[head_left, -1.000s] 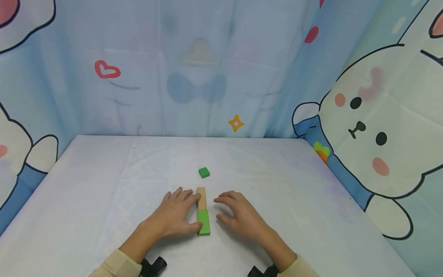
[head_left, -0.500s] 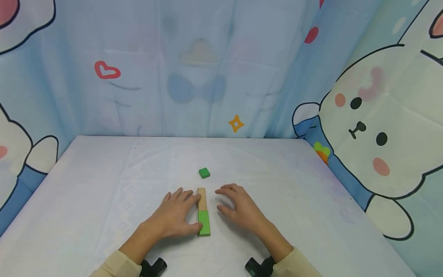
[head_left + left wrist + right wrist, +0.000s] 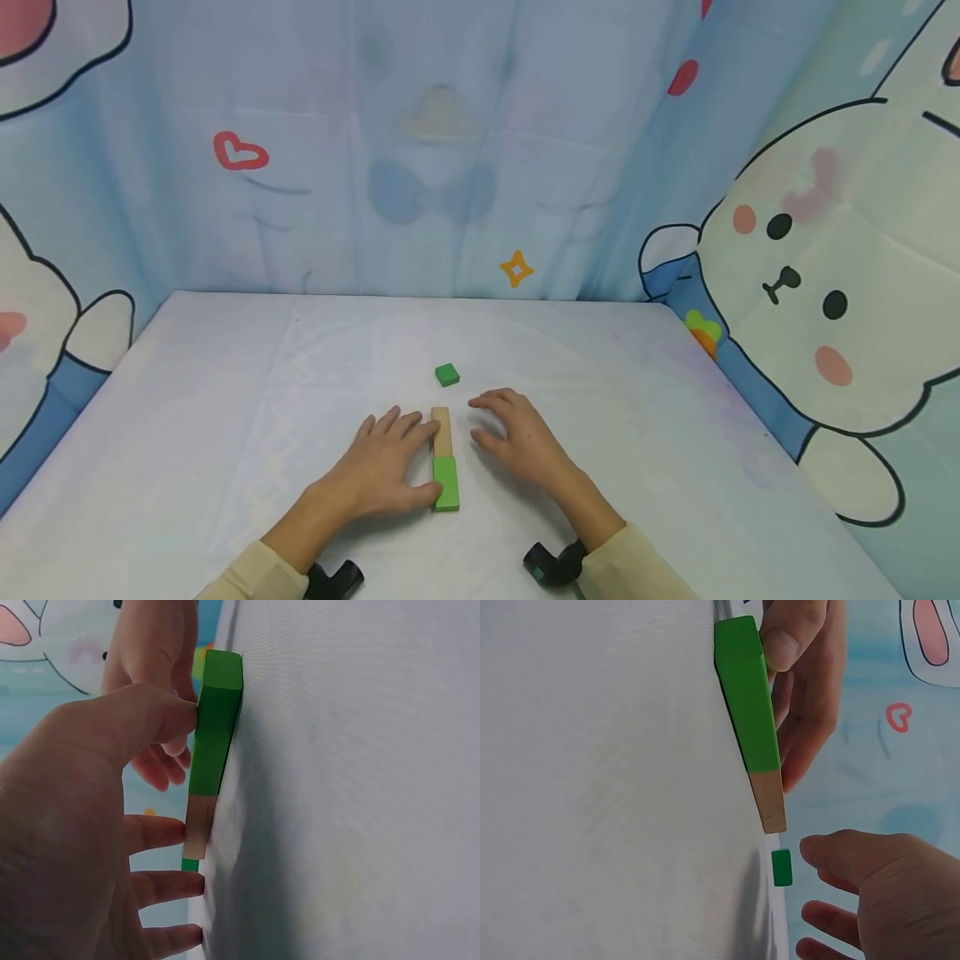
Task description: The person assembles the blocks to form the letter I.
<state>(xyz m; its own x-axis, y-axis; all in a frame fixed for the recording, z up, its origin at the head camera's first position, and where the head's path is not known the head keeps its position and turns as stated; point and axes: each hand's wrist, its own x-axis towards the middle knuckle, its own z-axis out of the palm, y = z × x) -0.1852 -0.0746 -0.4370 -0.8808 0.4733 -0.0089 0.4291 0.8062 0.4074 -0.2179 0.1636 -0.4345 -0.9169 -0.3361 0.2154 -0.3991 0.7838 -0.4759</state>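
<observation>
A light green block and a plain wooden block lie end to end on the table, the green one nearer the person. The left hand stays along their left side, thumb at the green block and index finger at the wooden one, the other fingers extended. Beyond the wooden block sits a small dark green block, apart from the pair. To the right, the right hand hovers with fingers loosely bent and nothing in them; in the right wrist view its thumb is close to the small green block.
A white cloth covers the table. Behind it hangs a blue curtain printed with cartoon animals. Black wrist devices are worn at both cuffs.
The right hand has moved a little farther from the person, toward the small green block's level. The left hand and the blocks keep their places; the head view has shifted slightly.
</observation>
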